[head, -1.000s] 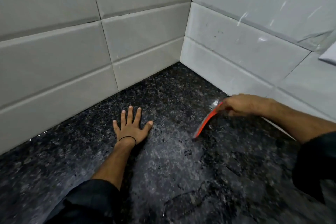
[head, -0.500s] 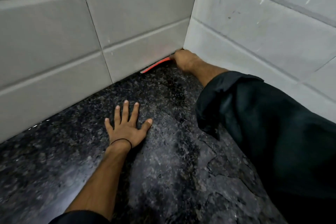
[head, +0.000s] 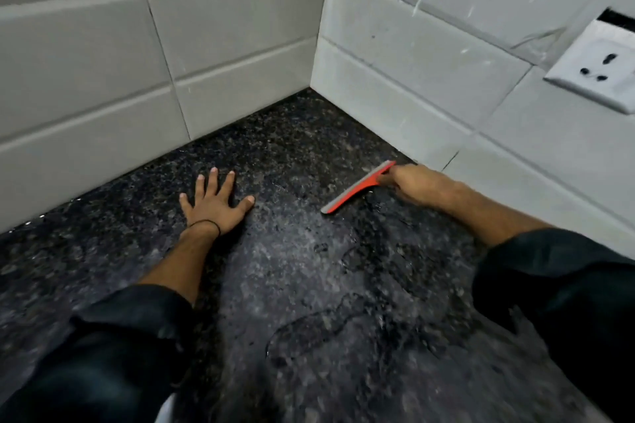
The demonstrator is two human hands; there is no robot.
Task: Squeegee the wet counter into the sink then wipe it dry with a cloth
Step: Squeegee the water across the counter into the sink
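Observation:
A dark speckled stone counter [head: 309, 285] fills the lower view, with wet patches and water outlines in the middle and right. My right hand [head: 412, 182] grips a red squeegee [head: 359, 187] near the right wall; its blade lies on the counter, slanting from upper right to lower left. My left hand [head: 214, 204] rests flat on the counter with fingers spread, left of the squeegee and apart from it. No sink and no cloth are in view.
White tiled walls [head: 223, 45] meet in a corner behind the counter. A white wall socket [head: 598, 69] sits on the right wall above my right arm. Dark sleeves cover both forearms at the bottom.
My right hand pulled the squeegee out of the far corner, back toward me along the right wall. My left hand stayed flat in place.

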